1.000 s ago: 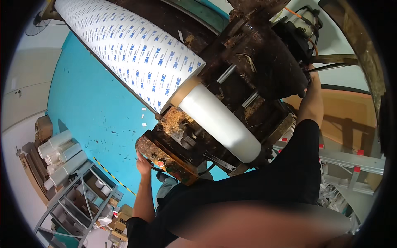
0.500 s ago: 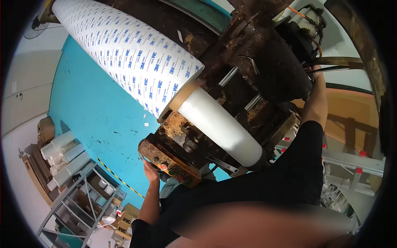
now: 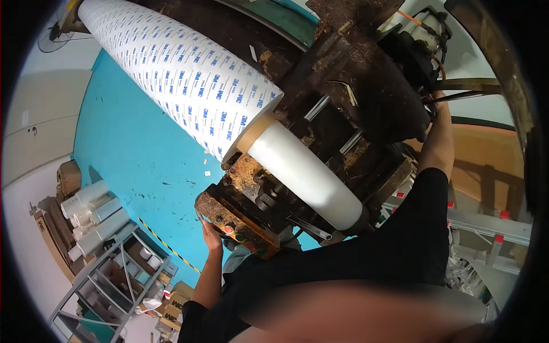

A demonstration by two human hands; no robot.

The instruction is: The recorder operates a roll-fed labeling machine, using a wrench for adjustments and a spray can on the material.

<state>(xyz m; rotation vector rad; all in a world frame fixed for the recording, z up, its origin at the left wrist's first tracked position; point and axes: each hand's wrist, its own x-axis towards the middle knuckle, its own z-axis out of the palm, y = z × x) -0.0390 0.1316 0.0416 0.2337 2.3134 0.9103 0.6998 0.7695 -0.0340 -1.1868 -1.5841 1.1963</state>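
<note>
My left hand (image 3: 212, 235) is at the left side of an orange-edged control box (image 3: 237, 228) with red and green buttons, its visible fingers stretched along the box's side. My right arm reaches far forward, and my right hand (image 3: 440, 102) is beside black hoses at the machine's far right, its fingers mostly hidden. Between my arms lies a smooth white shaft (image 3: 306, 174) on the dark, grimy machine (image 3: 372, 91). Beyond it is a large roll of white film with blue print (image 3: 189, 80), its brown cardboard core (image 3: 255, 132) showing around the shaft.
A metal wrench (image 3: 309, 227) lies near the shaft's near end. Bright metal rods (image 3: 317, 107) cross the machine. At the left are a grey shelf rack (image 3: 108, 280), white rolls (image 3: 100, 231) and cardboard boxes (image 3: 174, 306). An aluminium ladder (image 3: 486, 226) lies at the right.
The view has shifted slightly, so the surroundings sit a little further right. Both hands stay at about the same places on the machine, and the roll has not visibly moved along the shaft.
</note>
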